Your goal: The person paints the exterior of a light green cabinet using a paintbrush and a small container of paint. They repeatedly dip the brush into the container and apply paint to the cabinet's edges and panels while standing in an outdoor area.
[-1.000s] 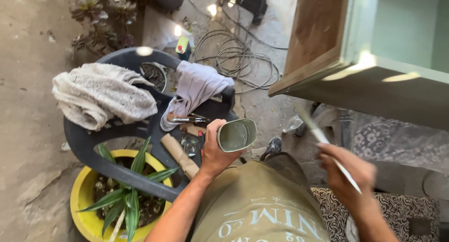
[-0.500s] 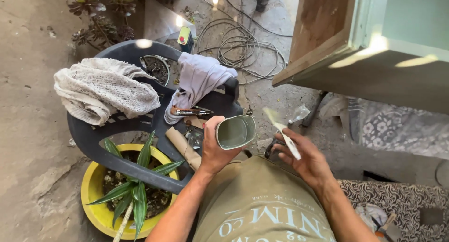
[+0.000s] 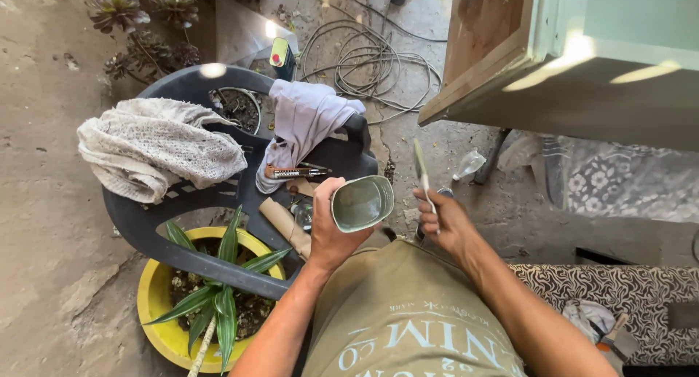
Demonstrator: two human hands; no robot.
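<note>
Now left hand (image 3: 328,228) grips tin (image 3: 362,202); right hand (image 3: 444,220) holds brush (image 3: 421,167).

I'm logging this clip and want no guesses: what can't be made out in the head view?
- Tin in left hand: its depth, hidden by its rim.
- Brush in right hand: seen edge-on, bristles unclear.
- Cabinet: cut by the top and right edges.
- Small items on the chair: too small, partly under the white cloth.

Bright daylight, sharp focus; sun glare on cabinet (image 3: 582,49) edge, wide-angle edge stretch.
</note>
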